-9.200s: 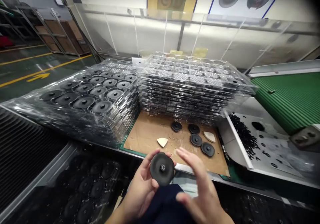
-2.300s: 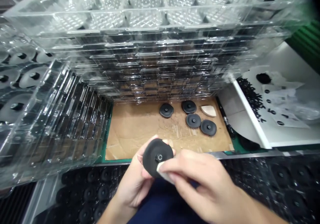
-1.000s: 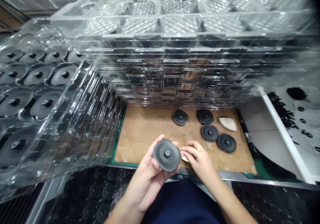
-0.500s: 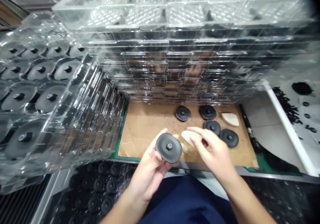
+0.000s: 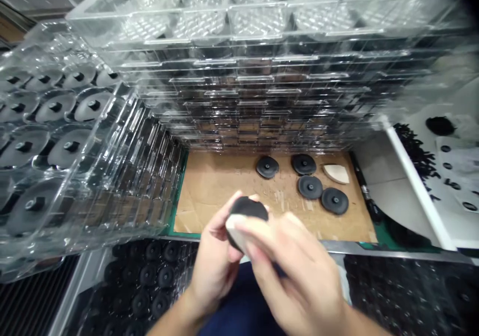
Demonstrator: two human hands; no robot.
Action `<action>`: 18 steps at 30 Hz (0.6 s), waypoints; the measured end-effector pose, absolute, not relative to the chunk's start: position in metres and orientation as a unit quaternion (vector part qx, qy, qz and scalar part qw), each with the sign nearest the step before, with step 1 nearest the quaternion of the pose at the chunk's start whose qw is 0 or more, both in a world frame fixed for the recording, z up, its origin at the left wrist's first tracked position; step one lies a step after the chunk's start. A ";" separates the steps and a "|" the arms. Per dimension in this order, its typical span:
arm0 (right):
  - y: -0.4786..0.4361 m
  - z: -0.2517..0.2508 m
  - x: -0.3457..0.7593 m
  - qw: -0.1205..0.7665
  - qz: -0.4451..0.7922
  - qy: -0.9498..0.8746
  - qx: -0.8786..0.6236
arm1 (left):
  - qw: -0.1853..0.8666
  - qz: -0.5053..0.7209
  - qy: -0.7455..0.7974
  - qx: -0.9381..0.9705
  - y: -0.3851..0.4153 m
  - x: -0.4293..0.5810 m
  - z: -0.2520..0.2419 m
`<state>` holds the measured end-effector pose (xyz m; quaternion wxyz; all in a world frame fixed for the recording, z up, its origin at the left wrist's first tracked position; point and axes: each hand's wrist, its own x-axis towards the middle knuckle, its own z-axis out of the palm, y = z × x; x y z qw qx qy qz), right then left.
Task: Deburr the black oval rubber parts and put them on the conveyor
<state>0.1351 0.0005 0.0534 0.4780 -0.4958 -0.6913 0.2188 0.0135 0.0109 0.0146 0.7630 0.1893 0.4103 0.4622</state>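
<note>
My left hand is closed around the edge of a black rounded plate, held above the front of the cardboard. Between the fingers of my right hand is a cream wedge-shaped pad, lying over the near part of that plate. The right hand is blurred and hides much of the plate; no peg shows on it. Farther back, several similar black plates with a central peg lie on the cardboard. A second cream pad rests behind them at the right.
Tall stacks of clear plastic trays rise behind the cardboard sheet. At the left, another tray stack carries black plates in its top pockets. A white panel borders the right side. More black parts lie below the table edge.
My right hand has moved left with the cream pad, from beside the plate onto it. The plate's peg, visible before, no longer shows. The view has shifted slightly.
</note>
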 end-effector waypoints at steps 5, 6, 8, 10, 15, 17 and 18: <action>0.005 0.057 0.139 0.454 0.237 -0.687 -0.516 | 0.756 0.479 0.398 0.203 0.007 0.017 0.011; 0.007 0.057 0.140 0.467 0.213 -0.685 -0.517 | 0.760 0.468 0.398 0.211 0.006 0.018 0.011; 0.007 0.056 0.144 0.482 0.209 -0.694 -0.492 | 0.767 0.463 0.385 0.219 0.006 0.019 0.012; 0.001 0.055 0.153 0.457 0.263 -0.716 -0.458 | 0.774 0.477 0.359 0.212 0.007 0.016 0.012; -0.014 0.059 0.175 0.334 0.253 -0.725 -0.547 | 0.795 0.465 0.343 0.182 0.007 0.019 0.010; -0.006 0.063 0.176 0.325 0.167 -0.741 -0.564 | 0.804 0.431 0.370 0.175 0.006 0.025 0.011; 0.001 0.066 0.176 0.333 0.137 -0.763 -0.536 | 0.804 0.414 0.389 0.174 0.005 0.026 0.011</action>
